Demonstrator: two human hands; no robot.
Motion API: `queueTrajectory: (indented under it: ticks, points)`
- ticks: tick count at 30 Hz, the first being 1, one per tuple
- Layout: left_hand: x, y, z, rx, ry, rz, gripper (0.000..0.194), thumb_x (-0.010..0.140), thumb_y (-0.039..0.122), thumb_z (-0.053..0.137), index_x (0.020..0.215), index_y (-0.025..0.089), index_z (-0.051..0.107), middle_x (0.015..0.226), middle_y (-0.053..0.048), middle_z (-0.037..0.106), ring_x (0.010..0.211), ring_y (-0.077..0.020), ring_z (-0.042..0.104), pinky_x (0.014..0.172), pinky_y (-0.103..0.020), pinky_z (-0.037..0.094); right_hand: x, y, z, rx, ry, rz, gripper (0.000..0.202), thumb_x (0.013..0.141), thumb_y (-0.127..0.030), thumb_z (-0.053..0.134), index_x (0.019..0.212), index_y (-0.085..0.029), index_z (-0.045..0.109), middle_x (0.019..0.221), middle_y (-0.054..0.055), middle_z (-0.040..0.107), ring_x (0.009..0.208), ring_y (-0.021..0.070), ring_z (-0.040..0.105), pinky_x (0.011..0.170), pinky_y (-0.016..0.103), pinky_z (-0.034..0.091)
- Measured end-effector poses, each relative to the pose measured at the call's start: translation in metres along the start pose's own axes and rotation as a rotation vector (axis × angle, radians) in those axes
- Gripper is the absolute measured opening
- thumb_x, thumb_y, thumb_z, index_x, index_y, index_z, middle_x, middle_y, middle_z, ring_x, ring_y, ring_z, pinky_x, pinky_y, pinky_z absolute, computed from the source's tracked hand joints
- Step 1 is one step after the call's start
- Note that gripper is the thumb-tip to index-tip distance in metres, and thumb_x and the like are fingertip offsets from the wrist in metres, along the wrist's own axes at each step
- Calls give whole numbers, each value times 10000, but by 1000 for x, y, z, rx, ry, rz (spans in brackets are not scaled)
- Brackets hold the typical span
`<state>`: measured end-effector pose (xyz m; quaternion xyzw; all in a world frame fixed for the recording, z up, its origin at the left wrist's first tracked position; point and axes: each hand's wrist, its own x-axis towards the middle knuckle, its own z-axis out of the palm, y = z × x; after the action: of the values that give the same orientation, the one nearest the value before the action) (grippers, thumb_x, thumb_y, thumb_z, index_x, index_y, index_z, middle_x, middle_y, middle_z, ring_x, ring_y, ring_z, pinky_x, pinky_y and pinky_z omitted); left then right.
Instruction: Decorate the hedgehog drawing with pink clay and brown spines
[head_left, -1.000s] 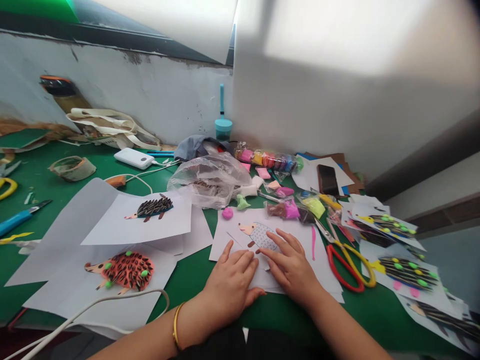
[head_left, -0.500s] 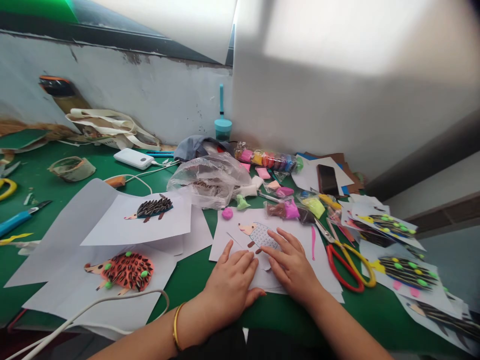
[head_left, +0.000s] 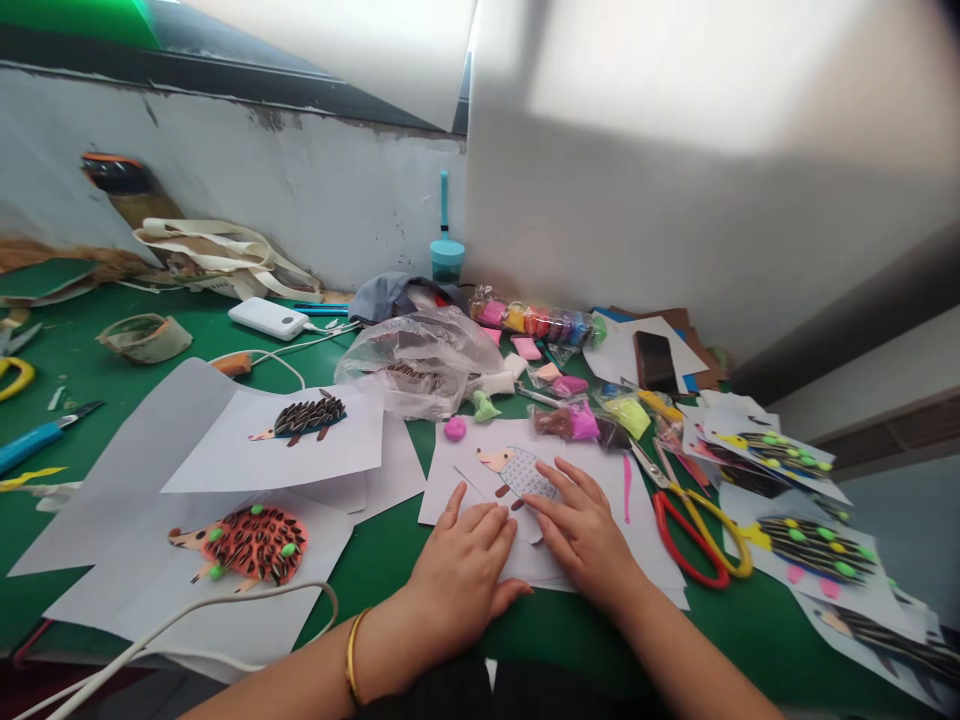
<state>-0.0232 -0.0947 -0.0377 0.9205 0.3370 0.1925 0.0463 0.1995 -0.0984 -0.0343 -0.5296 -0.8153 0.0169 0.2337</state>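
A white sheet of paper [head_left: 450, 470] lies before me with a hedgehog picture [head_left: 517, 472] on it: pale-blue scaly body, peach face, brown feet. My left hand [head_left: 465, 560] rests flat on the sheet's lower left, fingers stretched out, thumb off to the right. Over the lower right of the sheet lies my right hand [head_left: 581, 525], its fingers spread and partly covering the hedgehog's rear. Neither hand grips anything. A thin pink modelling tool [head_left: 627, 488] is right of my right hand. Just above the sheet sits a pink clay ball [head_left: 454, 428].
Red-and-yellow scissors [head_left: 694, 530] lie to the right, beside several finished hedgehog pictures [head_left: 814, 545]. Clay packets [head_left: 562, 420] and a plastic bag of seeds [head_left: 420, 365] stand behind the sheet. On the left are a seed-covered hedgehog [head_left: 259, 540], a white cable [head_left: 187, 608] and a utility knife [head_left: 45, 440].
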Motion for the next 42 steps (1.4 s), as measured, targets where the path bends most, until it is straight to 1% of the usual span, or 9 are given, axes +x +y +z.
queueTrajectory:
  ticks: [5, 12, 16, 19, 23, 28, 33, 38, 42]
  points:
    - [0, 0, 0, -1, 8, 1, 553, 914, 568, 530, 1288, 166, 596, 1288, -103, 652, 1231, -265, 555, 1213, -522, 109, 0, -2, 2, -28, -29, -10, 320, 919, -216, 528, 1151, -332, 716, 1478, 37, 502, 1402, 324, 373, 1105, 614, 328]
    - [1, 0, -1, 2, 6, 1, 565, 902, 577, 546, 1287, 166, 593, 1305, -106, 641, 1219, -267, 558, 1214, -523, 103, 1, 0, 0, 10, 12, 8, 338, 932, -214, 488, 1173, -289, 713, 1453, 61, 529, 1384, 316, 399, 1101, 573, 365]
    - [1, 0, 0, 2, 26, 5, 562, 902, 572, 551, 1278, 157, 597, 1274, -99, 658, 1218, -261, 558, 1220, -510, 73, 1, -1, 0, -4, -11, -11, 324, 923, -215, 507, 1151, -302, 721, 1478, 54, 503, 1395, 324, 383, 1103, 597, 344]
    - [1, 0, 1, -4, 22, 2, 556, 901, 571, 553, 1279, 166, 597, 1277, -98, 655, 1221, -262, 556, 1218, -515, 89, 1, -1, 1, -11, -24, -1, 325, 928, -215, 501, 1151, -305, 719, 1478, 56, 502, 1396, 325, 380, 1095, 609, 344]
    - [1, 0, 0, -3, 7, -3, 571, 892, 577, 565, 1291, 170, 587, 1291, -100, 646, 1216, -266, 558, 1214, -527, 101, 2, -1, 0, 13, -5, 7, 336, 930, -207, 490, 1166, -292, 714, 1467, 58, 513, 1393, 317, 383, 1099, 589, 354]
    - [0, -1, 1, -8, -1, -3, 579, 895, 578, 558, 1301, 165, 580, 1284, -101, 649, 1220, -266, 554, 1216, -528, 86, 2, -1, 0, 17, -15, 3, 309, 927, -213, 507, 1117, -311, 731, 1465, 44, 518, 1392, 316, 385, 1102, 607, 335]
    - [1, -1, 1, -10, -7, -1, 565, 900, 570, 555, 1301, 174, 585, 1306, -106, 638, 1225, -270, 554, 1213, -537, 105, 3, -2, -1, 39, 3, 18, 324, 930, -207, 497, 1149, -289, 720, 1462, 55, 520, 1399, 307, 378, 1113, 575, 346]
    - [2, -1, -1, -17, -9, -8, 546, 896, 553, 572, 1289, 176, 599, 1303, -101, 642, 1224, -263, 558, 1213, -535, 123, 4, -3, -1, 17, -32, 28, 312, 929, -218, 508, 1138, -307, 723, 1462, 49, 520, 1404, 313, 371, 1126, 608, 306]
    - [2, -1, -2, -18, -20, -19, 541, 891, 545, 585, 1287, 177, 603, 1311, -103, 639, 1230, -263, 556, 1211, -535, 128, 3, -3, -2, 16, -20, 27, 327, 924, -204, 503, 1152, -296, 718, 1467, 58, 514, 1405, 314, 368, 1121, 597, 322]
